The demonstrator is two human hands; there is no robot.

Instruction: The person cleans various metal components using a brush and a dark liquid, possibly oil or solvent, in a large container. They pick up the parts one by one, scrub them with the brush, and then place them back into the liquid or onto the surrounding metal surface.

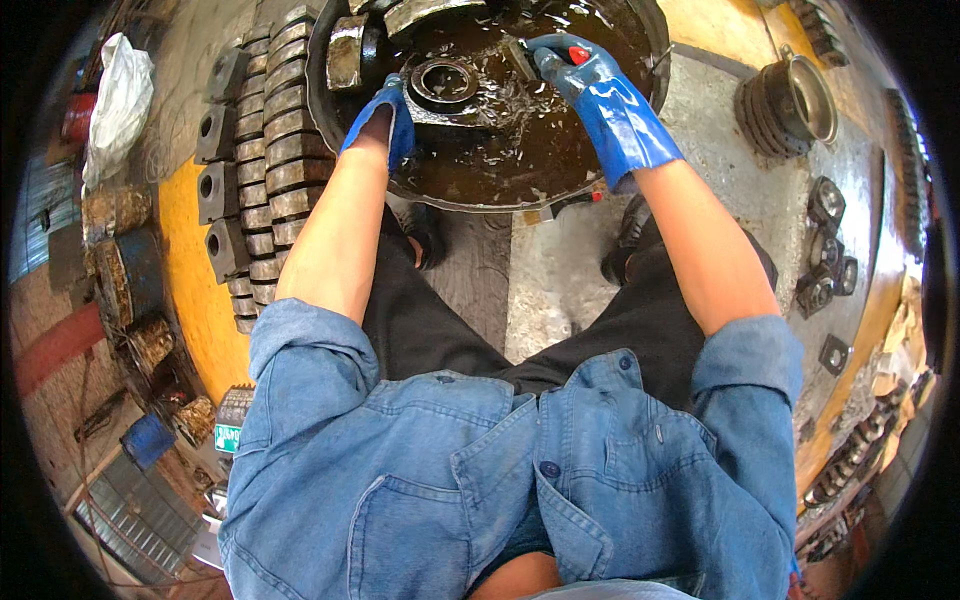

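Note:
In front of me is a wide dark basin [500,207] holding brown, oily-looking liquid. A metal part with a round bore [444,84] sits in it, wet and dark. My left hand [390,112], in a blue rubber glove, grips the left edge of this part; most of its fingers are hidden. Also gloved in blue, my right hand [590,85] is closed around a red-handled tool [578,55] to the right of the part. The tool's working end is hard to make out. The liquid between both hands is rippled and splashing.
More metal blocks [347,52] sit at the basin's left rim. Stacked ring-shaped parts [290,150] and bored blocks [218,190] line the floor to the left. Rings [785,105] and several nut-like parts [827,200] stand right. A white bag [120,105] lies far left.

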